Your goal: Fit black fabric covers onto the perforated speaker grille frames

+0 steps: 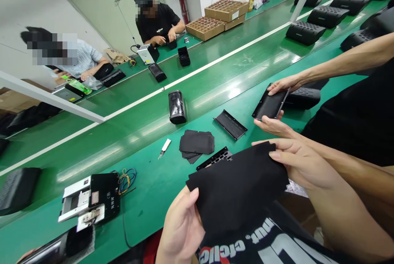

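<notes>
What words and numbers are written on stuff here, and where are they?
"nut", it seems, on the camera wearer's black fabric shirt; its other letters are partly hidden.
White marks on the boxy black-and-white machine: too blurred.
Pale marks on the perforated black plastic cases: too small.
White label on the brown cardboard tray: too small.
Held thin black sheet material: no writing shows.

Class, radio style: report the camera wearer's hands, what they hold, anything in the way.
Left hand and right hand gripping black sheet at opposite ends. Sheet partly hides perforated panel. Co-worker's hand close by on the right, nothing clearly blocking.
</notes>
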